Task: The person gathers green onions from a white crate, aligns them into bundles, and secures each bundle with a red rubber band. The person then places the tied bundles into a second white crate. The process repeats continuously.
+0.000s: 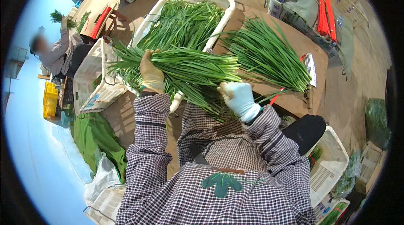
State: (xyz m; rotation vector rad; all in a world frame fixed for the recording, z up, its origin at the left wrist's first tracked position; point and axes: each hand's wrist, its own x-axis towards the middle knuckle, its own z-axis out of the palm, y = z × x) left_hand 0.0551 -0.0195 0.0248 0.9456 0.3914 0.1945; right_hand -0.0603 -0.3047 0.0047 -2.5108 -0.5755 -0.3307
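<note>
My left hand (152, 72), in a pale, soiled glove, grips a loose bunch of garlic chives (195, 65) around its leafy part. The pale stem ends point right and the leaf tips spread left. My right hand (238, 98), in a light blue-white glove, is curled just below the stem ends. Whether a few strands lie inside its fingers is hidden. More chive leaves (202, 97) hang below the bunch over my lap. Beyond it stands a white plastic crate (232, 5) filled with chives (186, 23).
A chive pile (268, 54) lies on a brown board (318, 67) beside a broad-bladed knife (311, 70) and a red tie (276, 97). Red strips (326, 18) rest on a covered stack at right. White crates (94, 86) stand left; another person (60, 51) sits beyond.
</note>
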